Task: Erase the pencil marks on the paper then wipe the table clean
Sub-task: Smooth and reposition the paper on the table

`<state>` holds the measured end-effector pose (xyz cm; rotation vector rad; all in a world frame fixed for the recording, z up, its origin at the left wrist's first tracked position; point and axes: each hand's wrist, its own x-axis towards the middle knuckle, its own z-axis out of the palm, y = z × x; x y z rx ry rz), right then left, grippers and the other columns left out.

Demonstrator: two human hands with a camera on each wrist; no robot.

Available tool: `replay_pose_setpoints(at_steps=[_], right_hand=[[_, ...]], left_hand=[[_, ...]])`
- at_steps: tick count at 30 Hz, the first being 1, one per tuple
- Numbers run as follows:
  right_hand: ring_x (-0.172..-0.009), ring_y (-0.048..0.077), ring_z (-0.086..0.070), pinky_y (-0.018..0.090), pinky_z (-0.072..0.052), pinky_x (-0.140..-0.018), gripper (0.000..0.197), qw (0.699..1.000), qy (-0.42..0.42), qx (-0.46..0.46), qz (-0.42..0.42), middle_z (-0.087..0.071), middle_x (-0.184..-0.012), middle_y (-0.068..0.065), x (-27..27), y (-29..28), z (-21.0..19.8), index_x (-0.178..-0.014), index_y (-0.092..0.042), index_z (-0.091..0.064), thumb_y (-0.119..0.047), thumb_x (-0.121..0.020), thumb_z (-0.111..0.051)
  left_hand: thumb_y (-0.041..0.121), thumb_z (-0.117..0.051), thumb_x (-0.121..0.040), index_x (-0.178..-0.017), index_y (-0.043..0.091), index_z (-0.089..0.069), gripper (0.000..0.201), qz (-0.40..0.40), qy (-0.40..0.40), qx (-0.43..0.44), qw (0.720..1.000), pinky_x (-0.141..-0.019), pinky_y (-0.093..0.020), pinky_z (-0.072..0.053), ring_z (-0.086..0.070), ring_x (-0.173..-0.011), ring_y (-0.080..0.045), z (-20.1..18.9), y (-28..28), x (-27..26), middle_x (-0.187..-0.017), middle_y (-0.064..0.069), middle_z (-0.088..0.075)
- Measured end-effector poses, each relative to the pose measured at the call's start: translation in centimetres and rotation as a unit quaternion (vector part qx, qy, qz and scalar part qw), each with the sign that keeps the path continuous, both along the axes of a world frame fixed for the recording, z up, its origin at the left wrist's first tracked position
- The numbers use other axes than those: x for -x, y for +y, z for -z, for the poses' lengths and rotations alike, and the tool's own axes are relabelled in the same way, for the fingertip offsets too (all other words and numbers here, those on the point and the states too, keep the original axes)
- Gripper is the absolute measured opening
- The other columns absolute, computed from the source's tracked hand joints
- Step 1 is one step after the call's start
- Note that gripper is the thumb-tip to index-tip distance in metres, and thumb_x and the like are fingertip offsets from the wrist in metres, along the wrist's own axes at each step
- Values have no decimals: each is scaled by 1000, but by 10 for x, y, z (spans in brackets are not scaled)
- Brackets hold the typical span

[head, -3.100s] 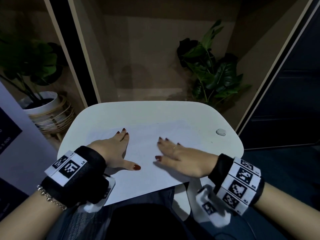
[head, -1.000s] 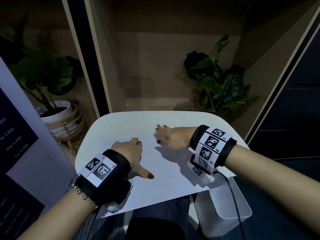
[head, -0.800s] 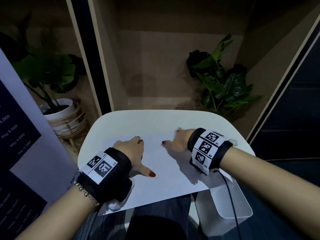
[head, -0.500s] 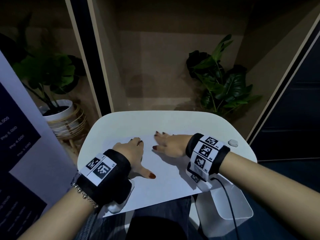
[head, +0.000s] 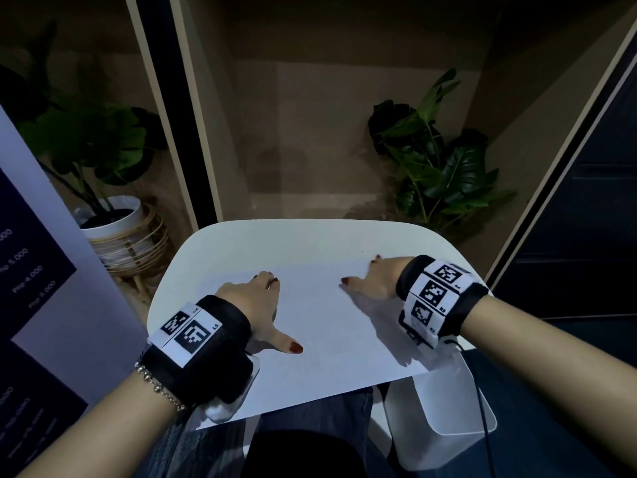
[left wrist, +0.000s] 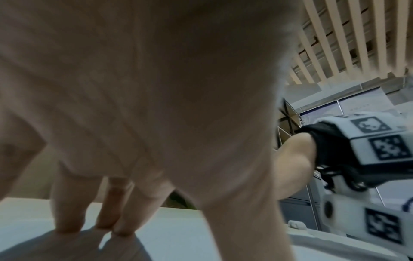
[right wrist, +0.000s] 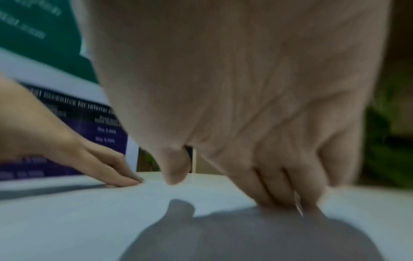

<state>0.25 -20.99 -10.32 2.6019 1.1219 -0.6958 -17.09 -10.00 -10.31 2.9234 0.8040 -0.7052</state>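
A white sheet of paper [head: 331, 326] lies on the small white table [head: 293, 239]; no pencil marks show on it. My left hand [head: 255, 298] presses flat on the paper's left part, thumb spread, and its fingertips [left wrist: 67, 227] touch the sheet. My right hand [head: 375, 277] rests near the paper's far right corner, with its fingers [right wrist: 279, 194] down on the sheet and nothing in them. A small white lump, probably the eraser [left wrist: 296, 224], sits by the table's right edge behind the right wrist; the head view hides it.
A potted plant in a wicker stand [head: 117, 229] is left of the table and a leafy plant [head: 437, 160] stands behind it on the right. A white bin [head: 444, 401] sits low by the table's near right corner. A printed banner [head: 34, 270] stands at the left.
My right hand has swept back and forth over the paper and now sits further right. Its wrist now hides the eraser seen half a second ago. My left hand has stayed put.
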Motion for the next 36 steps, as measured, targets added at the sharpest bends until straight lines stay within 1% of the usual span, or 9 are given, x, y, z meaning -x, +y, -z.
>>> replay_pose_setpoints(at_steps=[2,7,11,15,18,20,23,29,36], right_hand=[[-144,31,-31,39,-27,-112,72,1000,-11,4,15,-19,-161,21,-8,-2,-7,-150,5,-29,-51,-106,-17],[-153,18,2,37,-5,-122,56,983,7,-116,-143,4,-166,5,-8,-10,-11,-158,-11,-13,-35,-109,-25],[-152,10,5,32,-2,-123,64,966,52,-146,-205,4,-166,-7,8,-11,2,-159,-21,-9,-48,-105,-30],[-153,22,-6,36,-13,-122,77,990,41,-38,-132,8,-166,6,-5,-14,8,-158,-9,-1,-59,-102,-20],[-145,31,-29,41,-29,-115,85,998,-41,22,-42,-7,-165,16,-23,-14,1,-153,1,-25,-65,-99,-15],[-151,29,-17,43,-22,-119,79,997,-40,2,-61,0,-166,14,-24,-12,-4,-152,-2,-29,-61,-101,-18],[-153,20,4,40,-5,-124,72,990,35,-56,-127,12,-165,3,-11,-6,-8,-159,-12,-6,-55,-104,-23],[-152,28,-9,52,-1,-122,88,994,-75,56,-52,-2,-166,15,-15,5,0,-155,-4,-23,-69,-97,-11],[-152,16,12,43,5,-123,75,970,92,-8,-224,20,-163,-1,23,-20,4,-157,-16,11,-57,-103,-20]], left_hand=[[76,-57,-77,-156,9,-7,115,-4,-1,3,1000,-100,-32,-37,-43,-134,-22,0,0,0,-163,0,-1],[75,-57,-78,-156,9,-4,115,-8,3,9,1000,-104,-33,-36,-42,-134,-23,-1,0,-1,-163,0,-1],[75,-57,-79,-157,10,1,117,-10,4,10,1000,-107,-34,-34,-34,-141,-23,-1,0,-1,-164,0,2],[75,-58,-78,-156,9,-4,115,-13,-5,14,1000,-99,-32,-39,-44,-132,-22,0,0,-1,-162,0,-2],[76,-58,-77,-155,8,-9,114,-12,-6,11,1000,-100,-33,-41,-47,-129,-22,1,1,0,-161,-1,-5],[76,-58,-76,-154,7,-13,114,-13,-8,9,1000,-100,-34,-42,-49,-128,-23,2,2,0,-161,-1,-7],[75,-58,-77,-155,8,-10,114,-10,-10,6,1000,-101,-34,-41,-47,-129,-24,2,2,0,-161,-2,-6],[75,-57,-78,-156,9,-3,116,-7,-16,9,1000,-103,-33,-39,-42,-134,-22,2,2,1,-163,0,-1],[76,-58,-76,-155,8,-11,114,-4,-22,8,1000,-100,-32,-40,-46,-130,-21,6,5,2,-162,1,-5]])
